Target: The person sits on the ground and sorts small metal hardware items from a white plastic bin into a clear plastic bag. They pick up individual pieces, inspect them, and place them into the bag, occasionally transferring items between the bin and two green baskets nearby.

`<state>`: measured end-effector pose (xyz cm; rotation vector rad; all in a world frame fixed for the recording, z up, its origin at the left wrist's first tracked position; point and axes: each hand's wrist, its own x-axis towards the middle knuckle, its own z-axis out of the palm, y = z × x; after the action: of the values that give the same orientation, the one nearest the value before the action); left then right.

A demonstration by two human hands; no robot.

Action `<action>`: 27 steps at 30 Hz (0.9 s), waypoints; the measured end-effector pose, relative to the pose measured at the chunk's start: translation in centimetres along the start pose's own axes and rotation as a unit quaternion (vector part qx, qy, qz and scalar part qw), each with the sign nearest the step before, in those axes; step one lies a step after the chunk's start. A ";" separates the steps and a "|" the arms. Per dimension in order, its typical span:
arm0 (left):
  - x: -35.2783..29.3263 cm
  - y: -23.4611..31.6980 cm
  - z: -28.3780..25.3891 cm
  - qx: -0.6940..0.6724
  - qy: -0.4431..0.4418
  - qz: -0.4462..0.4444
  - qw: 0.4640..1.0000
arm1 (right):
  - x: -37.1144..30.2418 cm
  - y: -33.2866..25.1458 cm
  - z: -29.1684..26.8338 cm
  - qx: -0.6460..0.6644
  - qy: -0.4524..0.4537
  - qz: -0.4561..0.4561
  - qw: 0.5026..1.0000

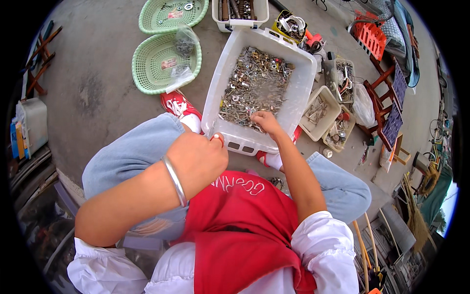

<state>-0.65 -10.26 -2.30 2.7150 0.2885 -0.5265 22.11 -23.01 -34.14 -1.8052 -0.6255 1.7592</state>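
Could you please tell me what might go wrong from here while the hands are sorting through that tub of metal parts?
The right hand digs bare into the heap of mixed metal hardware; sharp edges could scratch or prick the fingers. The left hand grips the near rim of the white plastic tub, which looks tilted; a slip might spill the parts onto the concrete. The small trays stand close by, so a sliding tub could knock them.

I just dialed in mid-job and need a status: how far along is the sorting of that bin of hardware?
Done: some pieces lie in the green baskets and the small beige trays. In hand: the right hand picks in the metal bits, while the left hand rests at the white bin's near rim. Left: the bin's floor remains mostly covered.
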 end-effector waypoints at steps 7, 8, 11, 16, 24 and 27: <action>0.0 0.2 0.2 0.013 0.007 -0.016 1.000 | -5.3 -1.0 -6.5 0.575 0.032 -0.124 0.808; -0.1 0.2 0.1 0.011 0.006 -0.012 1.000 | -6.1 -1.2 -7.7 0.597 0.053 -0.144 0.788; -0.4 0.1 -0.1 0.004 0.003 -0.005 1.000 | -6.9 -1.5 -9.3 0.612 0.104 -0.165 0.766; -0.1 0.0 0.1 0.006 0.026 -0.005 1.000 | -2.5 -0.2 -4.2 0.124 0.105 -0.062 0.985; -0.1 -0.1 0.6 -0.001 0.009 -0.016 1.000 | 1.8 -1.1 5.9 -0.477 0.210 -0.110 0.846; -0.2 0.0 0.9 0.000 0.013 -0.019 1.000 | 2.6 -0.9 5.8 -0.533 0.191 -0.074 0.821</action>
<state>-1.11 -10.64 -2.99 2.7228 0.3481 -0.5025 16.44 -20.22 -35.51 -2.5865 -1.7347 0.8542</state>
